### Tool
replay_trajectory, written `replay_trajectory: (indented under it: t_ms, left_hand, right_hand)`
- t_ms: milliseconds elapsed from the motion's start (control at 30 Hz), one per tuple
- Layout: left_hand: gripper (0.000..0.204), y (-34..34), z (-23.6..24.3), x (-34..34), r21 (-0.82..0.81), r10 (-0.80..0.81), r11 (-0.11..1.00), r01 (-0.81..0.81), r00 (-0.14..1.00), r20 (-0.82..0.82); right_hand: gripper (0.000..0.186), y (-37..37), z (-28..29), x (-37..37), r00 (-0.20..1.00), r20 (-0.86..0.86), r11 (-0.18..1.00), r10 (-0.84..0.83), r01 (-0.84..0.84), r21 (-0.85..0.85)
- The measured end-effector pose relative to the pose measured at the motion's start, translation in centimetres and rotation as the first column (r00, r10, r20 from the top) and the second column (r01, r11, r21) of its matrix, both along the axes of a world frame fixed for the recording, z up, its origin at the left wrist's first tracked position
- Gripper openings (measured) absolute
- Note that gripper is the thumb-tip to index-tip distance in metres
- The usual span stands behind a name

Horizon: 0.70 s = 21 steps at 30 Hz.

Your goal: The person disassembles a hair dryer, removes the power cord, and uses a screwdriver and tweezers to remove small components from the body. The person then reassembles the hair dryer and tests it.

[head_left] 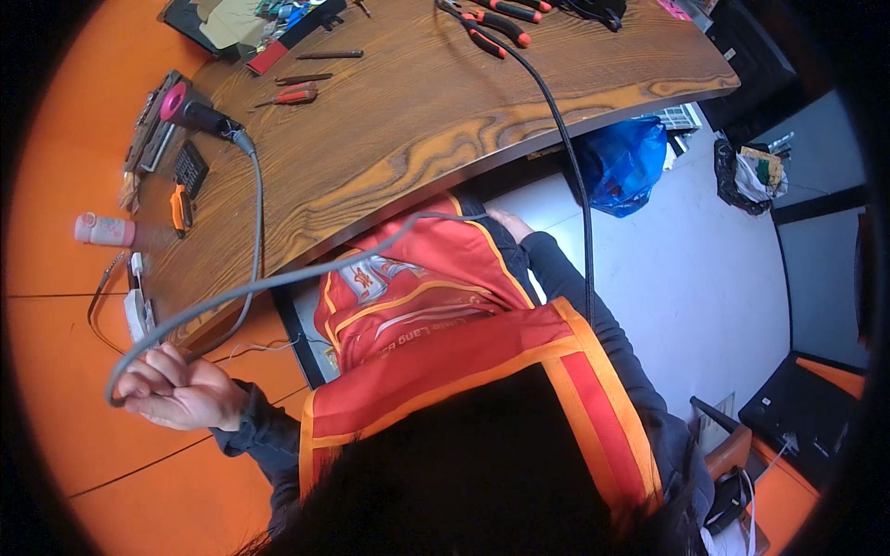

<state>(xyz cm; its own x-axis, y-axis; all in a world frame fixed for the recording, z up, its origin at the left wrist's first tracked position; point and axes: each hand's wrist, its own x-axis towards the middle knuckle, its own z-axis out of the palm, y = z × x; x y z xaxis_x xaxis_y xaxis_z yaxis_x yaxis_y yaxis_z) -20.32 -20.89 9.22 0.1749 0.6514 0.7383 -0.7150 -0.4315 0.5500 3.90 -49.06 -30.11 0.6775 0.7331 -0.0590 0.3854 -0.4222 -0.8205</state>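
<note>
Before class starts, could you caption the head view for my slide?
A left hand holds a grey cord near a wooden table bearing a hair dryer.

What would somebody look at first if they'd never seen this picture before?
Probably the bright red apron with orange trim, in the middle. Next, the long grey cord sweeping across the picture to a bend by the left hand. Then maybe the blue bag below the table's edge on the right, and the pink-ended hair dryer on the table's left side.

My brown wooden table (399,120) (its grain swirls boldly) bears a pink-ended hair dryer (206,119), a red screwdriver (298,94), an orange-handled tool (179,209) and red-and-black pliers (505,28).
</note>
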Motion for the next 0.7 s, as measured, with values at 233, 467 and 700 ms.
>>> replay_trajectory:
  t_ms: [233,467,700]
  left_hand:
    - [0.049,10.6,-3.6,-6.3,0.074,-0.184,0.955,0.289,0.765,-0.618]
    - [0.031,3.4,4.4,-11.2,0.852,0.995,0.101,-0.514,0.073,-0.074]
    - [0.031,-10.9,-0.9,1.4,0.830,0.490,0.339,0.443,0.670,-0.558]
  right_hand:
    - [0.016,-3.8,5.5,-2.1,0.907,0.095,0.871,-0.410,0.359,0.335]
    - [0.016,-6.5,18.5,-4.9,0.690,0.714,0.957,-0.120,-0.111,0.268]
    - [0.031,0.0,27.8,-9.2,0.495,0.869,0.883,0.004,-0.409,0.229]
